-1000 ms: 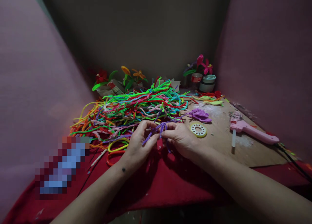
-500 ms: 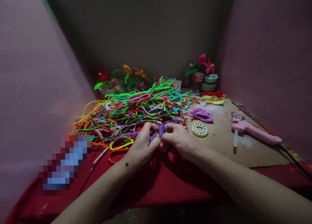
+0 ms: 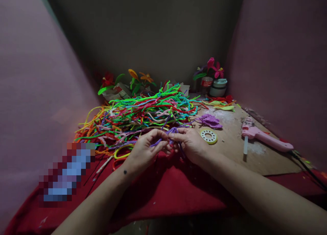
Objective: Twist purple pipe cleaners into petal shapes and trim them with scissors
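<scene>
Purple pipe cleaners (image 3: 172, 130), bent into loops, are held up between my two hands over the front of the table. My right hand (image 3: 190, 142) pinches them between thumb and fingers. On their left side, my left hand (image 3: 152, 143) is curled, with a purple stem at its fingertips. Parts of the stems are hidden behind the fingers. Just beyond lies a large heap of multicoloured pipe cleaners (image 3: 148, 108). A bundle of lilac looped pipe cleaners (image 3: 211, 121) rests on the board to the right. Scissors with yellow and red handles (image 3: 118, 154) lie partly under my left hand.
A brown board (image 3: 230, 156) carries a roll of tape (image 3: 208, 136) and a pink glue gun (image 3: 268, 137) with a cord. Pipe-cleaner flowers (image 3: 145, 77) and a lidded jar (image 3: 218, 87) stand at the back. A blurred bluish item (image 3: 71, 173) lies left on the red cloth (image 3: 178, 197).
My left hand has moved slightly left and its fingers have loosened and spread a little. The purple loops now show wider above my right fingertips.
</scene>
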Available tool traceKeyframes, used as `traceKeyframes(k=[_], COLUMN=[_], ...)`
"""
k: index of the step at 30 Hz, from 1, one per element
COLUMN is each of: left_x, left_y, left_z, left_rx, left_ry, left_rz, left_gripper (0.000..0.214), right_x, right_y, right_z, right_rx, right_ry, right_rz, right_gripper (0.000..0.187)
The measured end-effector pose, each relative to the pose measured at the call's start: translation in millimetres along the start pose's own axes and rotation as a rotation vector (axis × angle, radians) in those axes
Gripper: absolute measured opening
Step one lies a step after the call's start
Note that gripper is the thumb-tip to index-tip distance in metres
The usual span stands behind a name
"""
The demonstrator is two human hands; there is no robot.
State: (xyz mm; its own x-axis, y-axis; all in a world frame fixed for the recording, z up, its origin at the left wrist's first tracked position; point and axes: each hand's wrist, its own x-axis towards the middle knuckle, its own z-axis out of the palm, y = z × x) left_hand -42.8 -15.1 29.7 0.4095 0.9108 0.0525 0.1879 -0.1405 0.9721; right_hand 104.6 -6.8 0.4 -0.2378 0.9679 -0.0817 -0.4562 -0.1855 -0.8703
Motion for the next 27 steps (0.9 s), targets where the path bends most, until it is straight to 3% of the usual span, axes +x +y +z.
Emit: traceKeyframes(k=[4,8,13,17,23,27], left_x=[0,1,-1,-2,-4,-4], left_y=[3,1,0,2,15,15], left_z=[-10.9,-16.4,-17.3,-19.6,-26.9,-25.7], left_rx=[0.137,0.240,0.127,0.090,0.650,0.897], left_ry=[-0.078,0.010,-0.085,-0.002,-0.127,-0.268], left_rz=[0.149,0.321,0.236,0.213,0.374,0.395], left_gripper=[0.015,0.014,0.014,0.010,0.017,0.020], right_x=[0,-2,-3,-3,-4,-5], right_y=[-3,-5,-3,-3,-5,-4], right_z=[-3,-1,-1,-2,-2,-2], right_rx=[-0.014,-0.049,-0.106,-0.130,-0.167,-0.299], right_ry=[0.038,0.026,-0.032,-0.043,-0.027,-0.010], right_rz=[0.018,0.055,0.066,0.103,0.166,0.134], right_gripper=[0.015,0.014,0.013,0.015,0.014,0.016])
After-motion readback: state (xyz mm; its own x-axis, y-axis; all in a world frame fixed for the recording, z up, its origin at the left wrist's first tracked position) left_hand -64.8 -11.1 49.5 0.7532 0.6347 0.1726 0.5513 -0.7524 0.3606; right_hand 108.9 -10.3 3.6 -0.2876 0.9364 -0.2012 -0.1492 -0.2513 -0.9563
